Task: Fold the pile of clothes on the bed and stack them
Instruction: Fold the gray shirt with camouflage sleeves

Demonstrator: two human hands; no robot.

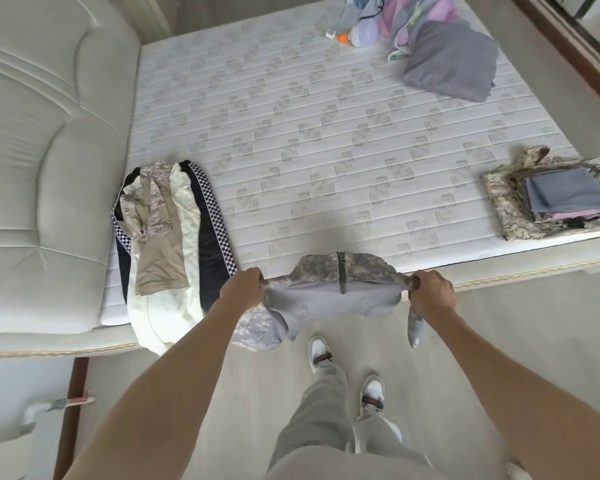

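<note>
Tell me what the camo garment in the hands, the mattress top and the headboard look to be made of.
Camo garment: woven cloth with a matte printed pattern, a plain grey lining and a zipper; it sags limply between the left hand and right hand. Mattress: quilted textile, stitched lines and a woven-in motif. Headboard: padded upholstery with a slight sheen, perhaps leather or an imitation.

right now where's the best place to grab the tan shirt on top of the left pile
Probably the tan shirt at its near hem corners, coming from the bed's near edge. It lies flat and lengthwise on the pile, hem toward you, uncovered. Both hands now hold the camo jacket.
</note>
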